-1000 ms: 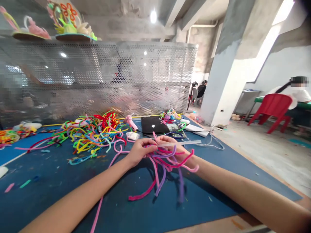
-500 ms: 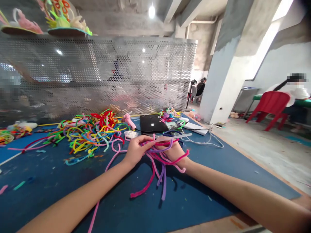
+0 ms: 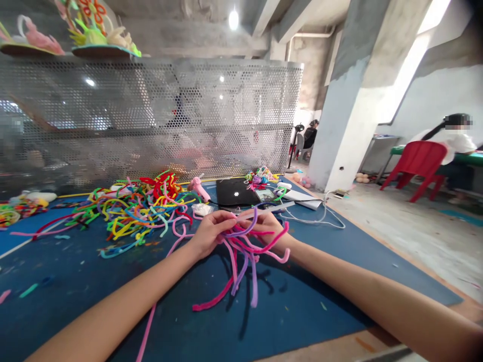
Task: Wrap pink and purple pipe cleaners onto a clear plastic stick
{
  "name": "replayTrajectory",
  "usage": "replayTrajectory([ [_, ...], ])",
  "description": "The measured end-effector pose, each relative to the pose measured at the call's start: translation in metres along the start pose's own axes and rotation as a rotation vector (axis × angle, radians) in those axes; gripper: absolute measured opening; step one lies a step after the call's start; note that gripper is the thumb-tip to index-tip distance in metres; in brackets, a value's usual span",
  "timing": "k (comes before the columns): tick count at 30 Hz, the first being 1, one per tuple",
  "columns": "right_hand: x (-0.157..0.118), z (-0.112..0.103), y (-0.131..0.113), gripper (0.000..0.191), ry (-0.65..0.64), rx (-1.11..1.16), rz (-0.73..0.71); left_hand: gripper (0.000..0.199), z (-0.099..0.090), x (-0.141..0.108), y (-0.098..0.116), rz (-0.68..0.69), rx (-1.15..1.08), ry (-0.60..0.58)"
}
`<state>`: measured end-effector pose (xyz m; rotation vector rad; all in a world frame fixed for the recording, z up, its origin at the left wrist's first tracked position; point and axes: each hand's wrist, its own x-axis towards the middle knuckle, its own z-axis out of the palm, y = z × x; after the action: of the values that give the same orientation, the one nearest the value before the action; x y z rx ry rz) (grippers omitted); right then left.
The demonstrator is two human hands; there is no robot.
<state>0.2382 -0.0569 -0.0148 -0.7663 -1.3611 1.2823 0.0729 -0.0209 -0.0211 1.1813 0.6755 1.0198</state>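
Note:
A bundle of pink, magenta and purple fuzzy stems hangs from my hands above the blue table mat, its loose ends spread downward and to the right. My left hand pinches the bundle's gathered top between thumb and fingers. Close beside it, my right hand has its fingers closed around a pale, flat strip that points up to the right. Some stems cross in front of my right hand and partly hide it. A long pink stem runs beneath my left forearm.
A tangled pile of colourful stems lies to the left. Behind my hands are a pink glue gun, a black laptop and a white cable. A perforated metal screen stands at the back. Someone sits by a red chair.
The bundle has turned slightly, and its lower ends have swung left. The purple stem at its top has shifted left. Both hands stay close together on it.

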Motion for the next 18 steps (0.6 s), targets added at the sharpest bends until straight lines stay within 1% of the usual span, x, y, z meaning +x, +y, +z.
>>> replayTrajectory([
  [2, 0.0, 0.0, 0.003, 0.025, 0.045, 0.011, -0.004, 0.027, 0.0, 0.0, -0.001, 0.032, 0.05, 0.0],
  [4, 0.0, 0.0, 0.008, 0.028, 0.08, 0.025, -0.008, 0.026, 0.001, 0.0, -0.001, 0.105, 0.094, 0.004],
  [6, 0.0, 0.0, 0.012, 0.029, 0.08, 0.049, -0.016, 0.024, 0.002, 0.0, -0.002, 0.203, 0.167, 0.02],
  [8, -0.001, 0.0, 0.014, 0.028, 0.068, 0.062, -0.012, 0.019, 0.003, -0.002, 0.0, 0.291, 0.288, 0.016],
  [10, -0.003, 0.0, 0.011, 0.025, 0.066, 0.068, -0.01, 0.013, 0.005, -0.004, 0.002, 0.38, 0.423, 0.002],
  [12, -0.003, 0.001, 0.008, 0.023, 0.062, 0.099, 0.022, 0.011, 0.006, -0.006, 0.005, 0.438, 0.501, -0.003],
  [14, -0.003, 0.002, 0.005, 0.021, 0.07, 0.148, 0.067, 0.011, 0.006, -0.007, 0.006, 0.437, 0.521, -0.005],
  [16, -0.001, 0.001, 0.006, 0.02, 0.081, 0.169, 0.106, 0.012, 0.004, -0.005, 0.006, 0.387, 0.512, -0.033],
  [18, 0.001, -0.001, 0.01, 0.021, 0.075, 0.151, 0.109, 0.014, 0.001, -0.003, 0.005, 0.336, 0.498, -0.067],
])
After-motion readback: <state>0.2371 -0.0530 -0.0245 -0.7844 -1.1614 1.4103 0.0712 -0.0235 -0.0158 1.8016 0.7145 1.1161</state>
